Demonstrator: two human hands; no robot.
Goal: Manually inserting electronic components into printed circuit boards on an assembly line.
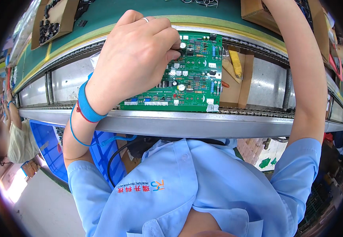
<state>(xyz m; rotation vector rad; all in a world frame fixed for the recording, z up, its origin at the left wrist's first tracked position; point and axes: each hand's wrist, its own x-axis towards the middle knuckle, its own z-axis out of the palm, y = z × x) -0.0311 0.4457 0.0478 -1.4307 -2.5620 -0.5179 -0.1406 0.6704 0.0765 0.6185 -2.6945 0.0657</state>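
The green circuit board (197,69) lies flat in the middle, between 2 metal rails. Nearest to us is the person's light blue shirt (227,173), with small coloured marks on the chest. On its left is a blue bin (45,138). A curly blue cord (118,138) is by the bin, below a blue band (85,100) on the left wrist. Next comes the near rail (203,124), silver, with a chain along its far side. A small pale tag (212,108) is at the board's near right corner. The board is full of tiny parts, like white plugs (212,65) and blue tubes (213,51). The left hand (140,55) is over the left side of the board and hides some of it. Its fingers are bent, and the thumb and a fingertip come close together by a round white part (182,45). I cannot tell if they grip something tiny. This hand has 1 ring (145,19). The right arm (304,71) goes up and out past the top edge. The right hand is out of sight, so I cannot tell if it is open or closed. Just right of the board, between the rails, is a brown box (245,79) with a yellow thing (235,63) in it. Past the far rail (258,48) is a green table (100,12). On it are a box (68,17) of black parts (49,28) at the left and another box (254,14) at the right.
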